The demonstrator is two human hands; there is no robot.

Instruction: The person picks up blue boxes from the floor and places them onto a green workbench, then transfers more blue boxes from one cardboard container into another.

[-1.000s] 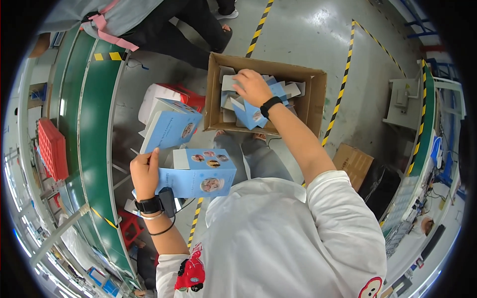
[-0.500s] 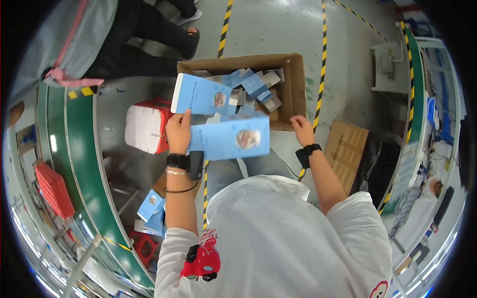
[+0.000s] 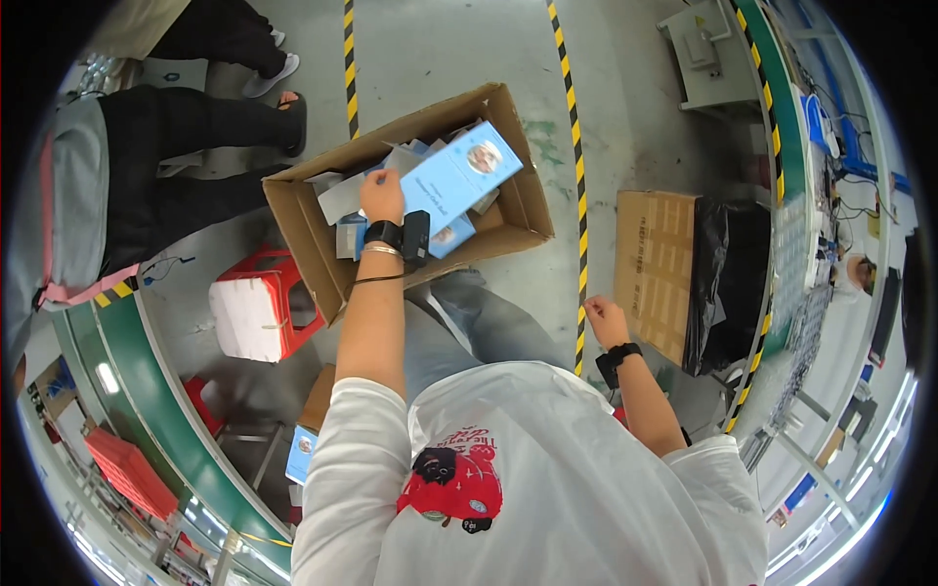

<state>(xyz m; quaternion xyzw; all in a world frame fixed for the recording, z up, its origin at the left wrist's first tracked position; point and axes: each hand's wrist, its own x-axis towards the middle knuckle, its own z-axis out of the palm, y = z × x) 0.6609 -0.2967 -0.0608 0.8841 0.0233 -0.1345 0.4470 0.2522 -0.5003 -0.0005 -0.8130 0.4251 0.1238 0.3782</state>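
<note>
My left hand (image 3: 383, 197), wearing a dark wristband with a black device, reaches over an open brown cardboard box (image 3: 532, 210). Its fingers are closed at the left edge of a flat light-blue carton (image 3: 461, 176) with a round picture, which lies tilted across the box. Beneath that carton, close to my wrist, part of another blue carton (image 3: 452, 236) shows. More blue and white cartons (image 3: 342, 198) lie jumbled inside, partly hidden. Away from the box on the right, my right hand (image 3: 606, 320) has curled fingers with nothing visible in them.
A red stool with a white top (image 3: 244, 317) stands left of the box. To the right are a closed brown carton (image 3: 657, 273) and a black plastic bag (image 3: 731, 283). Another person in dark trousers (image 3: 220, 127) stands at the upper left, beside a green-edged bench (image 3: 122, 347).
My left hand has carried the blue cartons forward over the box. My right hand has moved off the box's edge, back and right. The box now sits turned, and the whole view has shifted.
</note>
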